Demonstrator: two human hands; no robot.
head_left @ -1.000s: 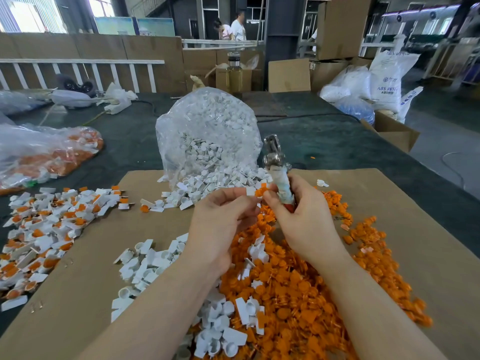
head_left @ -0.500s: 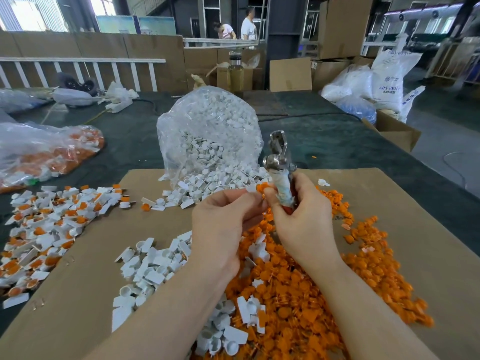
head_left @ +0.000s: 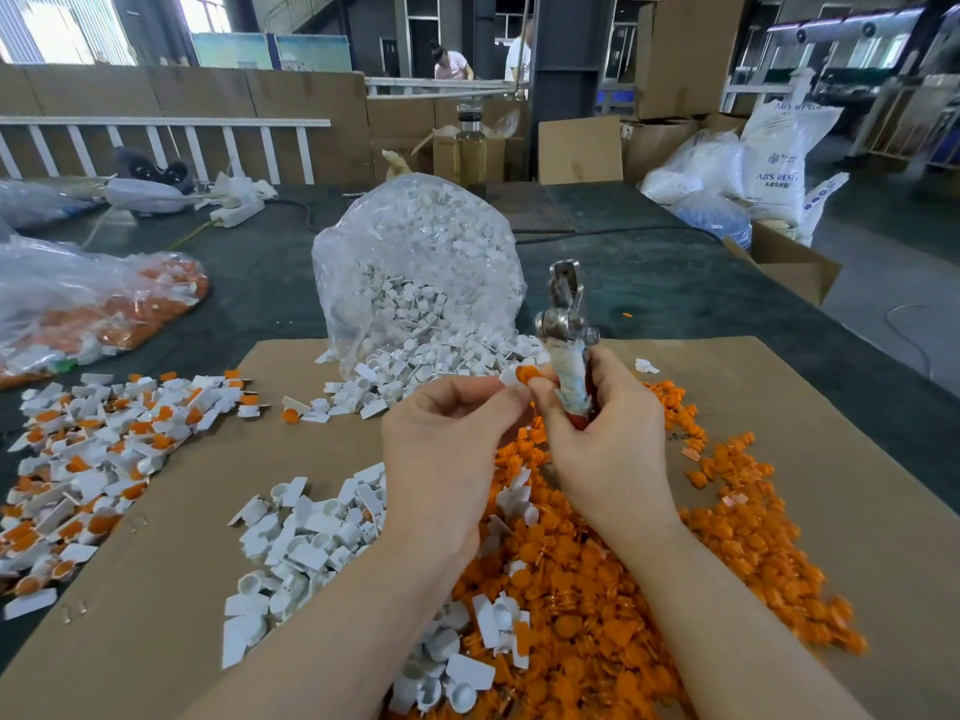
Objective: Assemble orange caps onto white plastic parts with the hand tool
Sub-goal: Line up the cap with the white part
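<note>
Left hand [head_left: 441,449]: pinches a white part [head_left: 506,377] at its fingertips.
Right hand [head_left: 605,444]: grips the hand tool [head_left: 566,345] upright, thumb on an orange cap [head_left: 527,375].
Orange caps pile [head_left: 727,537]: at 6 o'clock of both hands.

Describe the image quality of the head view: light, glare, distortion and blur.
Head view: daylight blows out the windows at top left; wide-angle lens bows the white railing and the cardboard sheet edges; the hands, the hand tool and the bag of white parts are sharp; the orange caps at lower right smear slightly; shadows are soft.
</note>
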